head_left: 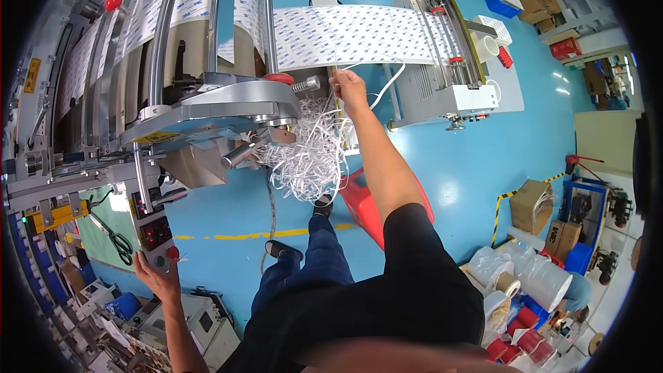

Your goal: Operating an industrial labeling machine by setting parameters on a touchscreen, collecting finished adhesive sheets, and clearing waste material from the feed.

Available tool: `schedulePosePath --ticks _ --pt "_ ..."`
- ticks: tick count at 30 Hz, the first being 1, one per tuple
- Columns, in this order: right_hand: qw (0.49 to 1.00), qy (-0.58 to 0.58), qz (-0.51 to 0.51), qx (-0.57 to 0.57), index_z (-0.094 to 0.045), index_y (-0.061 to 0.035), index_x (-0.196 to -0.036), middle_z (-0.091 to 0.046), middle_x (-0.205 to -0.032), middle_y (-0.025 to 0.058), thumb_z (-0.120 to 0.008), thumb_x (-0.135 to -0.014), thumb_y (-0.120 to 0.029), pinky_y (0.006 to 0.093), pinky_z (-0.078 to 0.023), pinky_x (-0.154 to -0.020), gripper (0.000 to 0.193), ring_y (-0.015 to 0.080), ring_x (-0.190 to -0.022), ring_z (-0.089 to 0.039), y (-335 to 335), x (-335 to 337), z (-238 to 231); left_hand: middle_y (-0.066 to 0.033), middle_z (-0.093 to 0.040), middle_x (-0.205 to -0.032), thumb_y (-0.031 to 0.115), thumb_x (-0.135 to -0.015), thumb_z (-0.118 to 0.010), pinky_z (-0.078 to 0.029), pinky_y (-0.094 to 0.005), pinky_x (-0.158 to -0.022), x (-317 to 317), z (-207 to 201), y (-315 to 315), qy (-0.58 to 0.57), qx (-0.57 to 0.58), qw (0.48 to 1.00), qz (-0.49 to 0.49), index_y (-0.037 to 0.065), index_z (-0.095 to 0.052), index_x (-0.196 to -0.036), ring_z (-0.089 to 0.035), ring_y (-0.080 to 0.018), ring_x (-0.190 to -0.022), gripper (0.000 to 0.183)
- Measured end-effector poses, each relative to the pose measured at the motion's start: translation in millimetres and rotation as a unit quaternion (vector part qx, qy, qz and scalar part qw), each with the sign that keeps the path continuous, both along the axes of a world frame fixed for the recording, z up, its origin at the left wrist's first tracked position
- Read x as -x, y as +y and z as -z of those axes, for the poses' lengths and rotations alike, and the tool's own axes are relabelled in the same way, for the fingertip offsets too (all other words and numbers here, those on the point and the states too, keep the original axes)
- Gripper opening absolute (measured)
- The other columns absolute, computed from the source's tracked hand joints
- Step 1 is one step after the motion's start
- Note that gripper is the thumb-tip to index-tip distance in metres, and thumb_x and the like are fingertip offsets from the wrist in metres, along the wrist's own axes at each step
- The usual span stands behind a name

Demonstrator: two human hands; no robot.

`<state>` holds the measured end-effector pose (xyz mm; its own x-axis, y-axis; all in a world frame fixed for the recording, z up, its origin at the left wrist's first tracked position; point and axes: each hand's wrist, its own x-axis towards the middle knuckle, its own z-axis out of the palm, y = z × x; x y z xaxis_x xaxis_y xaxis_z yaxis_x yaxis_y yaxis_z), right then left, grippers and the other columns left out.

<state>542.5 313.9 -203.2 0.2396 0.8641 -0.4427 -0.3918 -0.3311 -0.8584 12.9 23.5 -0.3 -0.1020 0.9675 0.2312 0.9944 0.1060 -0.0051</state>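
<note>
My right hand [349, 88] reaches forward and pinches a thin white strip [338, 121] just under the wide printed white web [352, 31] that runs between the machine rollers. Below it hangs a tangled bundle of white waste strips [307, 155]. My left hand [157, 275] rests at the lower edge of a small control panel [155, 231] with red lit buttons, its fingers beside a red knob. Between the hands stands the large grey machine [207, 97] with red-capped rollers.
A grey cutter unit [442, 62] takes the web at the right. A red bin [366, 204] sits on the blue floor by my feet. Black scissors [119, 240] lie on a green mat. Cardboard boxes [532, 204] and wrapped rolls [532, 273] stand right.
</note>
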Motion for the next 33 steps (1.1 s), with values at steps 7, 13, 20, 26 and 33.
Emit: schedulePosePath --ticks 7,13,20,26,33 --pt "0.999 -0.03 0.017 -0.001 -0.062 -0.0044 -0.096 -0.062 -0.078 0.0018 -0.055 -0.091 -0.023 0.0217 -0.04 -0.052 0.02 0.0071 -0.058 -0.048 -2.0 5.1 0.4 -0.0239 -0.033 -0.137 0.009 -0.059 -0.083 -0.03 -0.0492 -0.104 -0.6 0.6 5.7 0.008 -0.023 1.0 -0.005 0.001 -0.029 -0.137 -0.035 -0.0422 -0.124 0.095" --pt "0.999 -0.032 0.036 0.005 -0.064 -0.0046 -0.093 -0.064 -0.078 0.0036 -0.058 -0.087 -0.022 0.0233 -0.04 -0.05 0.019 0.0078 -0.056 -0.05 -5.3 10.1 2.0 -0.0238 -0.033 -0.136 0.013 -0.062 -0.081 -0.03 -0.0493 -0.103 -1.5 2.0 8.4 0.016 -0.028 0.999 -0.012 0.001 -0.03 -0.136 -0.036 -0.0419 -0.123 0.091" --pt "0.999 -0.031 0.024 0.009 -0.062 -0.005 -0.091 -0.063 -0.078 0.0019 -0.056 -0.089 -0.022 0.0224 -0.039 -0.053 0.019 0.0076 -0.059 -0.049 -2.6 5.9 0.8 -0.0238 -0.034 -0.136 0.019 -0.062 -0.081 -0.03 -0.0499 -0.103 -10.4 2.5 16.3 0.044 -0.023 0.998 -0.034 0.0 -0.031 -0.135 -0.036 -0.0414 -0.123 0.091" --pt "1.0 -0.014 0.028 0.003 -0.062 -0.0045 -0.092 -0.063 -0.079 0.0031 -0.056 -0.09 -0.022 0.0221 -0.039 -0.052 0.018 0.0075 -0.058 -0.048 1.1 6.5 9.7 -0.0224 -0.034 -0.136 0.015 -0.055 -0.085 -0.031 -0.0497 -0.103 -8.4 6.8 22.1 0.045 -0.024 0.998 -0.026 0.004 -0.029 -0.138 -0.036 -0.0412 -0.123 0.101" --pt "0.997 -0.008 0.069 -0.025 -0.061 -0.004 -0.088 -0.063 -0.075 0.0031 -0.055 -0.091 -0.023 0.0221 -0.04 -0.051 0.02 0.0073 -0.055 -0.049 1.8 19.8 19.6 -0.0222 -0.035 -0.136 0.016 -0.057 -0.084 -0.031 -0.049 -0.103 -9.6 13.8 24.0 0.049 -0.026 0.998 -0.015 0.003 -0.031 -0.137 -0.037 -0.0406 -0.123 0.097"
